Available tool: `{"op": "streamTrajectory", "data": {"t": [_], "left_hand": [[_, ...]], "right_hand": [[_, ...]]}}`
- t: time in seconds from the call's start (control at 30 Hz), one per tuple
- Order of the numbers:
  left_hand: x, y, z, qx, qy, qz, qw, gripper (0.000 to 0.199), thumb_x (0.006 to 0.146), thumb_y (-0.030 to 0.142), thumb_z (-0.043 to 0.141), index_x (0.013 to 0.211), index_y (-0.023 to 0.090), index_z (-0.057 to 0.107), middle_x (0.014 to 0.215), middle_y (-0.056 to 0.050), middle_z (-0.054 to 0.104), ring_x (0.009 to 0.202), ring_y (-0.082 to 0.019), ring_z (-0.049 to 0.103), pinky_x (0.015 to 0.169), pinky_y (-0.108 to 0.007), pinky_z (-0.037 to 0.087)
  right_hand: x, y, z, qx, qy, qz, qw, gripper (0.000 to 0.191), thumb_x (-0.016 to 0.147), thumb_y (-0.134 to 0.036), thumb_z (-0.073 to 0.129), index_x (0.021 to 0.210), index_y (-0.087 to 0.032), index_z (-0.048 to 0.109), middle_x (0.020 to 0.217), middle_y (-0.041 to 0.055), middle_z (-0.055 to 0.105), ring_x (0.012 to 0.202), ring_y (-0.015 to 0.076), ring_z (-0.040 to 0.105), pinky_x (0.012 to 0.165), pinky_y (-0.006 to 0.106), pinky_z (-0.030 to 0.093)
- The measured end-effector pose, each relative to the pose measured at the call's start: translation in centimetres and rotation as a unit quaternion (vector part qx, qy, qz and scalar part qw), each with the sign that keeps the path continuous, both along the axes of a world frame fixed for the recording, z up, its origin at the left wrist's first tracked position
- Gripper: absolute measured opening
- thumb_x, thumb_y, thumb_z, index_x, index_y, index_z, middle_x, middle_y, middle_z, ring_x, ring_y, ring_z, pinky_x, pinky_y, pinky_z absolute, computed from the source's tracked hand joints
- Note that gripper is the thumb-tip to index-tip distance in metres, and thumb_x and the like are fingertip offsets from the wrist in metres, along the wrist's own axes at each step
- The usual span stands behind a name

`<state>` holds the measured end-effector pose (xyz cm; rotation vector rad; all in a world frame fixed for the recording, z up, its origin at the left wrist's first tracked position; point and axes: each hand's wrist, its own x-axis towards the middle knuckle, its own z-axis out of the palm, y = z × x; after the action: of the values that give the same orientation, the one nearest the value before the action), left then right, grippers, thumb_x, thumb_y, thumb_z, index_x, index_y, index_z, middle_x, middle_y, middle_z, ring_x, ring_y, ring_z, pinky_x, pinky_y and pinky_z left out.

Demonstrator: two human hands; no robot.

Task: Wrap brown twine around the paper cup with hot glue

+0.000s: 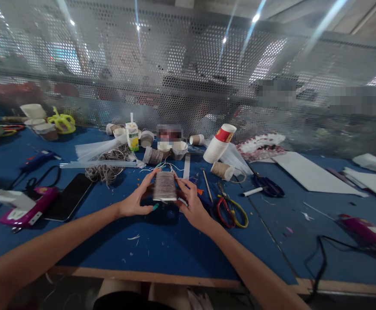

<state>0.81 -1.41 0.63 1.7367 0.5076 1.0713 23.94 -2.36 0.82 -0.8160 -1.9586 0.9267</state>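
A cup wrapped in grey-brown cord (165,186) is held up over the blue table, its white rim facing down toward me. My left hand (138,199) grips its left side, thumb near the lower edge and fingers toward the top. On the right side, my right hand (191,200) has its fingers closed against the cup. Thin pale strands stick out above the wrapped cup. Behind it lies another cord-wrapped cup (152,156), and a tangle of grey cord (107,165) is to the left.
Red-and-yellow scissors (226,211) lie right of my right hand, near a white marker (252,192). A stack of paper cups (215,148) leans farther back. To the left are a black phone (69,197) and a purple power strip (29,209). A perforated metal screen (188,64) stands behind.
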Motion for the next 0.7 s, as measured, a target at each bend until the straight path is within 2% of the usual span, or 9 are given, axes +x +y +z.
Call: {"op": "streamTrajectory", "data": {"t": [0.1,0.23,0.3,0.37,0.43,0.5,0.57,0.63,0.7], "left_hand": [[0.3,0.1,-0.3,0.013,0.008,0.036,0.999,0.092,0.076,0.036,0.069,0.149,0.031,0.014,0.156,-0.015,0.021,0.133,-0.034,0.045,0.104,-0.050,0.044],[0.7,0.4,-0.9,0.009,0.017,0.120,0.993,0.084,0.070,0.032,0.074,0.141,0.025,0.029,0.141,-0.017,0.039,0.122,-0.032,0.054,0.099,-0.047,0.049],[0.6,0.7,-1.2,-0.002,-0.001,0.155,0.988,0.079,0.070,0.034,0.074,0.136,0.024,0.033,0.137,-0.016,0.042,0.117,-0.030,0.056,0.096,-0.045,0.051],[0.3,1.1,-1.5,-0.002,-0.032,0.206,0.978,0.077,0.069,0.037,0.075,0.133,0.026,0.032,0.135,-0.014,0.042,0.116,-0.027,0.057,0.094,-0.043,0.053],[0.0,1.5,-1.7,0.010,-0.064,0.256,0.965,0.078,0.069,0.040,0.075,0.132,0.027,0.030,0.136,-0.013,0.040,0.117,-0.027,0.055,0.091,-0.040,0.054],[-0.2,1.5,-1.9,0.026,-0.090,0.281,0.955,0.080,0.069,0.044,0.075,0.133,0.029,0.028,0.139,-0.012,0.036,0.120,-0.027,0.052,0.091,-0.039,0.054],[-0.1,1.3,-2.0,0.045,-0.112,0.285,0.951,0.080,0.070,0.048,0.073,0.133,0.030,0.028,0.142,-0.011,0.033,0.123,-0.028,0.049,0.095,-0.040,0.052],[0.0,1.1,-2.1,0.064,-0.133,0.285,0.947,0.078,0.071,0.052,0.070,0.134,0.032,0.029,0.143,-0.010,0.033,0.128,-0.030,0.045,0.100,-0.043,0.048],[0.1,1.0,-2.4,0.075,-0.153,0.299,0.939,0.076,0.072,0.054,0.068,0.135,0.033,0.030,0.145,-0.008,0.032,0.132,-0.031,0.040,0.106,-0.045,0.043]], "right_hand": [[-0.1,-0.1,0.0,0.013,-0.008,0.005,1.000,0.051,0.096,-0.035,0.044,0.140,-0.027,0.020,0.152,0.0164,0.028,0.136,0.0245,0.041,0.104,0.047,0.046],[-0.3,-0.5,0.5,0.051,-0.053,0.004,0.997,0.059,0.093,-0.028,0.048,0.144,-0.024,0.018,0.152,0.0163,0.026,0.140,0.0246,0.034,0.109,0.047,0.041],[-0.2,-0.9,1.2,0.057,-0.067,0.021,0.996,0.064,0.091,-0.028,0.051,0.144,-0.023,0.017,0.151,0.0177,0.031,0.134,0.0254,0.043,0.105,0.046,0.044],[0.2,-1.2,2.1,0.056,-0.069,0.026,0.996,0.058,0.091,-0.029,0.050,0.142,-0.023,0.022,0.143,0.0188,0.044,0.115,0.0243,0.061,0.096,0.044,0.051],[1.0,-1.3,3.2,0.065,-0.070,-0.003,0.995,0.047,0.092,-0.034,0.046,0.135,-0.024,0.031,0.130,0.0169,0.057,0.089,0.0208,0.069,0.079,0.039,0.057],[2.2,-0.9,4.3,0.079,-0.070,-0.034,0.994,0.041,0.092,-0.039,0.045,0.129,-0.024,0.038,0.114,0.0129,0.064,0.077,0.0187,0.066,0.065,0.034,0.056],[3.6,-0.1,5.2,0.086,-0.094,-0.065,0.990,0.042,0.089,-0.043,0.046,0.126,-0.023,0.042,0.111,0.0113,0.061,0.080,0.0189,0.062,0.060,0.030,0.053],[5.1,0.9,5.8,0.100,-0.126,-0.115,0.980,0.037,0.089,-0.041,0.044,0.120,-0.021,0.048,0.111,0.0111,0.056,0.085,0.0193,0.059,0.065,0.031,0.053],[6.4,1.9,6.0,0.083,-0.180,-0.163,0.967,0.029,0.088,-0.036,0.046,0.112,-0.020,0.051,0.109,0.0103,0.055,0.086,0.0199,0.057,0.068,0.033,0.052]]}}
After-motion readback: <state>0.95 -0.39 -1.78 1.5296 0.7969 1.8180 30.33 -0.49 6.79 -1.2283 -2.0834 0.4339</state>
